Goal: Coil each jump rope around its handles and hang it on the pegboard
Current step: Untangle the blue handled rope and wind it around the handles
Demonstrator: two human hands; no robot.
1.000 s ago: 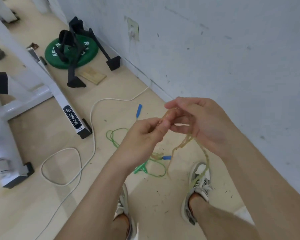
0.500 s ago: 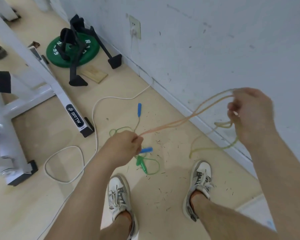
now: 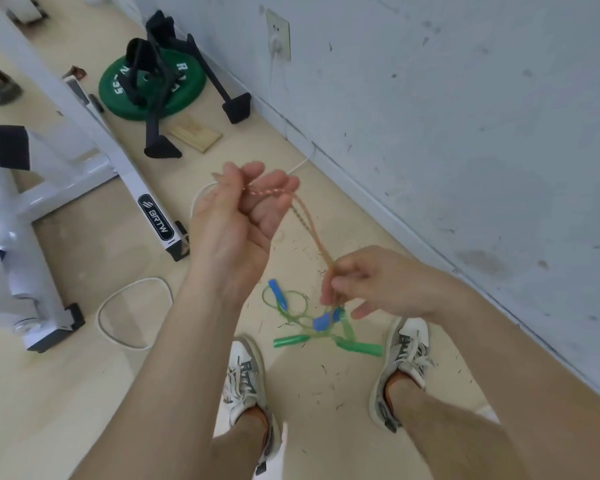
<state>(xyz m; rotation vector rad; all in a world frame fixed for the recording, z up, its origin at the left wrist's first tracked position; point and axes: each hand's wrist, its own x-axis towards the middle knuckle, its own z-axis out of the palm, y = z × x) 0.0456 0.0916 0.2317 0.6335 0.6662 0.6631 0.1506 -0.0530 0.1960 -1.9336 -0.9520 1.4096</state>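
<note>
Off to the left, on the floor (image 3: 84, 393), a white frame (image 3: 153, 216) and a loose white cable (image 3: 132, 280) lie apart from the work, with a green weight plate (image 3: 118, 95) further back. Next comes the left hand (image 3: 236, 220), now raised with its palm toward the camera and its fingers curled over a turn of the orange rope (image 3: 310, 230), which crosses them near the tips. Half a second ago this hand was low and the rope stretched long toward the wall (image 3: 465, 133). Now two twisted strands run only a short way down and right to the right hand (image 3: 381, 285), which has dropped from beside the wall and pinches them between thumb and fingers. The hands stand near each other, left above right. Below the right hand, on the floor ahead of the shoes (image 3: 243, 372), the green rope (image 3: 347, 329) lies in a loose tangle with its green handles (image 3: 359, 348) and two blue handles (image 3: 278, 296); whether the blue ones belong to the orange rope I cannot tell. By my reading, the stretched length has been gathered into another loop, so coiling this rope is under way but unfinished. The green rope lies untouched, and no pegboard is in view.
</note>
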